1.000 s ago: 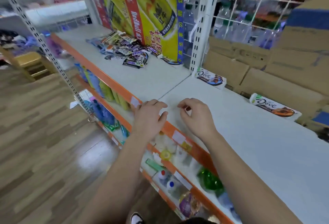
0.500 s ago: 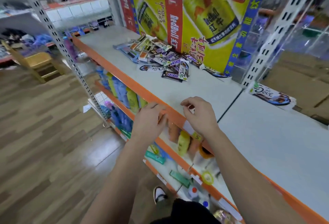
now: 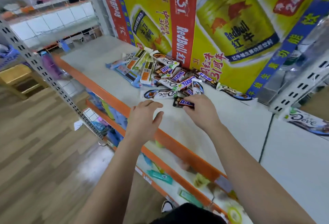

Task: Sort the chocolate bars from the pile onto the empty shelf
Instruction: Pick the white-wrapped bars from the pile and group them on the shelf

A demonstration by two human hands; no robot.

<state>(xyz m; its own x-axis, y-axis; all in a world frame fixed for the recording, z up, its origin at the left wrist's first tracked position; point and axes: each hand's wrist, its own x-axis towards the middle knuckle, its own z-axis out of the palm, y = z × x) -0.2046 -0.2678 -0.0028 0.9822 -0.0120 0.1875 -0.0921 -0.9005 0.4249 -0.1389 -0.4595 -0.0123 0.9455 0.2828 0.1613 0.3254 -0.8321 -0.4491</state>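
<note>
Right grip point(image 3: 201, 110) pinches a Snickers bar point(image 3: 185, 103) at the near edge of the pile point(image 3: 165, 74).
Both grips, empty over the orange shelf lip point(image 3: 110, 95) half a second ago, are now at the pile. Left grip point(image 3: 144, 117) hovers spread, holding nothing. One Dove bar point(image 3: 308, 122) already lies on the right-hand shelf point(image 3: 293, 161), so I judge a carry there comes next.

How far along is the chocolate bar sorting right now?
Barely started. One white Dove bar lies on the grey shelf board to the right. The right hand pinches a brown Snickers bar at the pile's near edge; the left hand is open. The mixed pile of wrapped bars is left to sort.
</note>
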